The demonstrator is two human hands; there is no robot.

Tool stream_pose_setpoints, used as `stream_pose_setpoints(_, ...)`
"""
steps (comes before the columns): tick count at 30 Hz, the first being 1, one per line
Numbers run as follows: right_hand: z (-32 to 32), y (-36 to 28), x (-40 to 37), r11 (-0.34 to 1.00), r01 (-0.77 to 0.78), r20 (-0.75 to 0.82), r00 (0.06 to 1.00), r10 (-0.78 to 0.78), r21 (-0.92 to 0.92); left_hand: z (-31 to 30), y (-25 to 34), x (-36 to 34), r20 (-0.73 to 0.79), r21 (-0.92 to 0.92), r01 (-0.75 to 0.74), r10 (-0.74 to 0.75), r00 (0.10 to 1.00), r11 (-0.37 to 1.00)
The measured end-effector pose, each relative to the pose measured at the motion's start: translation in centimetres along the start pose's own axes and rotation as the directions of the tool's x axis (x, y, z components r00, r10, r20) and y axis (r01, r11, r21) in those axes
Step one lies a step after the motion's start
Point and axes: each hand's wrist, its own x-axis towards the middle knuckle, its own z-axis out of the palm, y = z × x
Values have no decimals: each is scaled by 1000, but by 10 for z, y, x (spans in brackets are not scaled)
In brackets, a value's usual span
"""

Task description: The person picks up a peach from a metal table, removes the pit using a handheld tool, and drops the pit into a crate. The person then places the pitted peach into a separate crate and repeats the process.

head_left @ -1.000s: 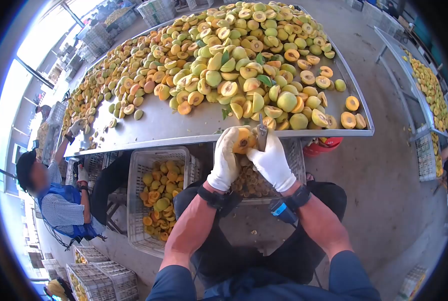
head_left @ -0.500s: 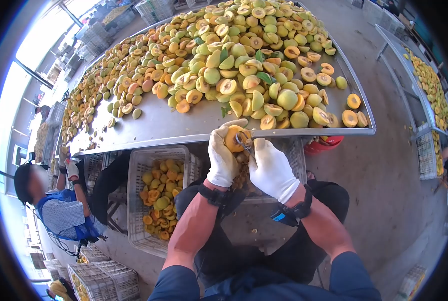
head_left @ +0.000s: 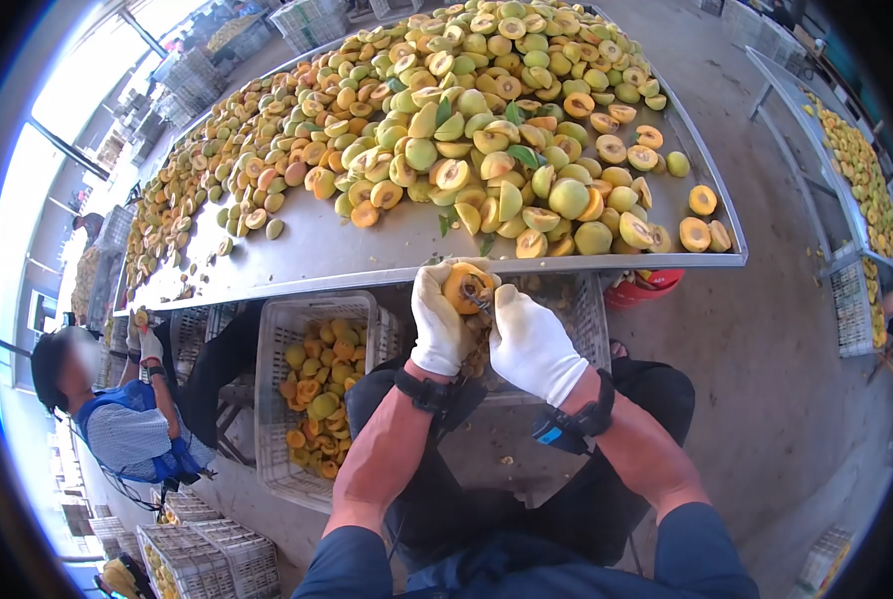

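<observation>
My left hand [head_left: 438,324], in a white glove, is wrapped round a yellow peach half [head_left: 460,284] with its cut face turned to the right. My gloved right hand [head_left: 534,344] grips a small metal pitting tool [head_left: 483,303], whose curved end is at the dark hollow in the middle of the peach half. Both hands are just below the front edge of a metal table [head_left: 346,255]. On that table lies a large heap of halved peaches [head_left: 421,152], green-yellow outside and orange inside, with a few leaves among them.
A white plastic crate [head_left: 272,419] holding peach halves stands at the left below the table. Another crate [head_left: 594,319] is behind my hands, a red container [head_left: 646,287] beside it. A person in a blue vest [head_left: 132,439] sits at the left. A second fruit-laden table [head_left: 796,130] stands right.
The peach half has turned slightly in my left hand, and both hands have dropped a little. The tool's loop, seen above the cut face before, now sits lower at the hollow.
</observation>
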Motion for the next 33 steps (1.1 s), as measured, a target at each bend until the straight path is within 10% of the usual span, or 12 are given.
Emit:
stream_pose_setpoints(13,12,0,3,998,0,109,994,7,-63,-7,-5,3,-172,-58,14,-24,985,998)
stream_pose_setpoints(16,15,4,2,997,-6,180,983,19,-73,-20,-6,10,-86,220,-162,185,979,962)
stream_pose_setpoints(18,19,9,2,996,4,205,979,-23,90,-15,2,5,-72,448,-169,224,972,878)
stream_pose_setpoints(28,17,8,5,820,41,158,975,-158,571,-9,11,4,185,410,-367,318,930,835)
stream_pose_setpoints(30,-5,-2,7,709,-314,500,863,-64,632,-12,13,9,329,415,-410,287,900,812)
stream_pose_setpoints(33,-19,-8,5,508,-507,604,797,-33,697,-11,11,22,274,360,-242,145,951,901)
